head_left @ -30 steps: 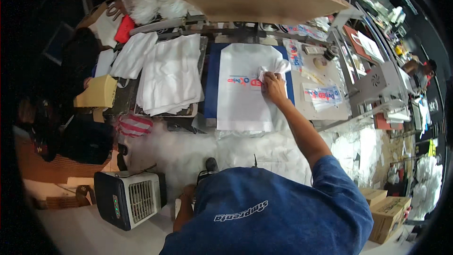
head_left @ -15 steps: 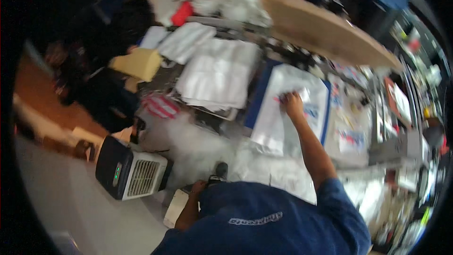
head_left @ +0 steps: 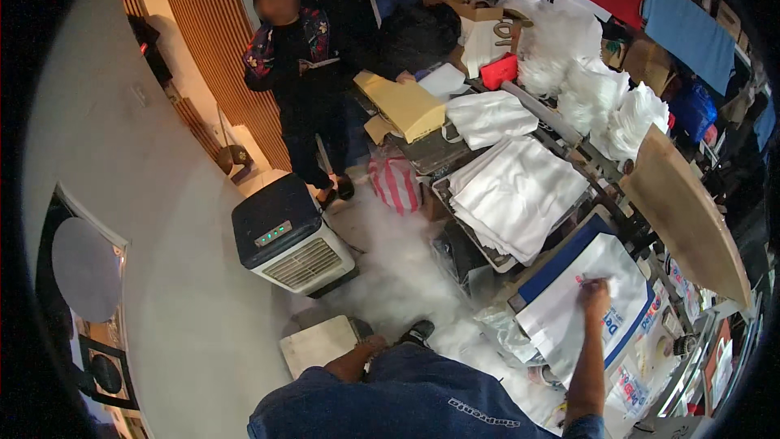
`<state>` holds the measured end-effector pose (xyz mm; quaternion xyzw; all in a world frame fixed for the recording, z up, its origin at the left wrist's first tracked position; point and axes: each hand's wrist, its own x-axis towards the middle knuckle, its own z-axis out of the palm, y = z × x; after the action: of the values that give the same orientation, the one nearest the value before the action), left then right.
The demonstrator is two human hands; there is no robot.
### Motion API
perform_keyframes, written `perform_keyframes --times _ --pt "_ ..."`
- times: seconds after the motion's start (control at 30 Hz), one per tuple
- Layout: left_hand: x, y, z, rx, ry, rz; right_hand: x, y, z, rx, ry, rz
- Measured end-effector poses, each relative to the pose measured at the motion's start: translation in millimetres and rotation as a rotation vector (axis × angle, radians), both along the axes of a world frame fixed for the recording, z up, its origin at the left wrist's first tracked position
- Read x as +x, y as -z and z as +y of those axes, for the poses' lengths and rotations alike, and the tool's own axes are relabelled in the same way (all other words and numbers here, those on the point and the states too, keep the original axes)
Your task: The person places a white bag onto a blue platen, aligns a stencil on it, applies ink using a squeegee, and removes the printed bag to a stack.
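Note:
My right hand [head_left: 596, 296] is closed, its fingers bunched against a white fabric sheet [head_left: 561, 313] with red and blue print. What the fingers pinch, if anything, is too small to make out. The sheet lies on a blue board [head_left: 532, 287], which shows along both sides. Low in the view, my left hand [head_left: 373, 346] rests by my leg, beside a cream box-like object [head_left: 321, 345]; its fingers are not clear. Beyond the board, a stack of white folded fabric [head_left: 520, 191] sits on a tray.
A curved tan board [head_left: 686, 211] stands right of the work. An air cooler [head_left: 292, 232] stands on the floor at left, near a red-striped bag [head_left: 396, 184]. White bundles [head_left: 569, 45] fill the back. One person [head_left: 296, 73] stands far left; another [head_left: 418, 36] bends by a yellow block [head_left: 402, 106].
My view has swung left, so the work shifts right and lower, and the wall and standing person come into sight. My right hand stays on the sheet; my left stays by my leg.

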<state>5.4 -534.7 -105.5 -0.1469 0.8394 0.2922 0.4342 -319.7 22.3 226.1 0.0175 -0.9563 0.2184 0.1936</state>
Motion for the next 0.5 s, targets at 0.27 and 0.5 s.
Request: perform_keyframes --times 0.27,0.5 --pt "18.9 -12.3 -2.8 0.007 -0.053 -0.064 47.4 29.4 13.2 0.261 0.091 0.061" --pt "6.6 -27.3 -7.5 -0.012 -0.053 -0.083 59.8 25.7 70.0 0.117 0.170 0.136"
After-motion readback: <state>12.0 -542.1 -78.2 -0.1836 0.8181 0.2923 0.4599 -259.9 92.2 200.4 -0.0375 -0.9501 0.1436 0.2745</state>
